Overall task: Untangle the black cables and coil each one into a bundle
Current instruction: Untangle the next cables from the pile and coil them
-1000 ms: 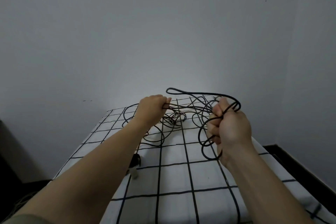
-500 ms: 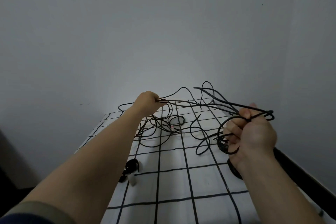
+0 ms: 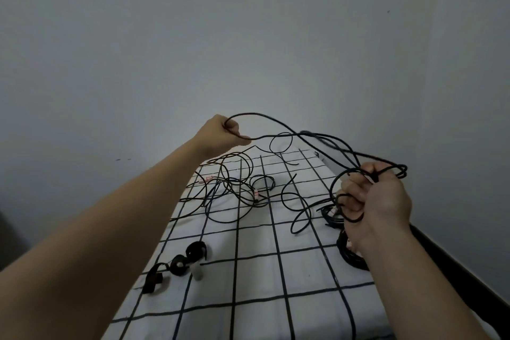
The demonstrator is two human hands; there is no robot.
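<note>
The cables [image 3: 234, 193] lie on the table [image 3: 303, 279] beyond the straps [image 3: 180, 263], which sit left.

a white cloth [image 3: 276, 279] with a grid of thin black lines covers the surface. near its left edge lie three curled black straps [image 3: 178, 265] in a row, and a small white cylinder [image 3: 197, 273] stands just beside the middle one. a dark frame edge [image 3: 455, 265] runs along the cloth's right side. a plain grey wall [image 3: 248, 36] rises behind, bearing two small dark marks [image 3: 122, 159] at left
</note>
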